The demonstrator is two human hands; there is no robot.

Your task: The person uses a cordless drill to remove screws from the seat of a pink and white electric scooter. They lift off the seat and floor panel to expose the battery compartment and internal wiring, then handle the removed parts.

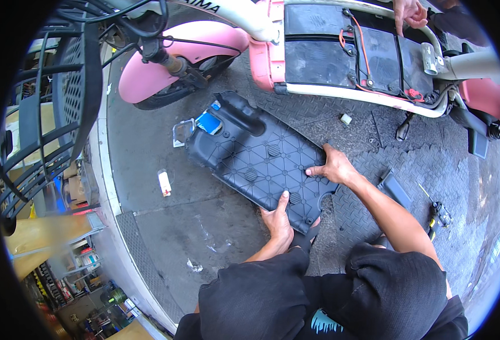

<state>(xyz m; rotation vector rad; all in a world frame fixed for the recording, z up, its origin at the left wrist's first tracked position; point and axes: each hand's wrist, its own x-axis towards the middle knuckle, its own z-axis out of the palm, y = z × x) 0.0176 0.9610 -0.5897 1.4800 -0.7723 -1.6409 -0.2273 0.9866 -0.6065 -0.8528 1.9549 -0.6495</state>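
Note:
A large black plastic panel (255,158), ribbed in a triangle pattern, is held at a slant before my knees. My left hand (278,224) is closed on its near left edge, thumb on the ribbed face and fingers hidden underneath. On its right edge my right hand (338,165) grips with the thumb on top. A blue-labelled piece (208,122) shows at the panel's far left corner. Beyond the panel stands a pink scooter (185,42) with several black batteries (321,61) in its open floor frame.
Another person's hand (409,14) reaches over the batteries. A clear plastic case (183,134), a small white packet (164,183) and a pale block (346,118) lie on the floor. To my right are a dark flat part (395,188) and a tool (441,214). Stocked shelves (52,283) stand left.

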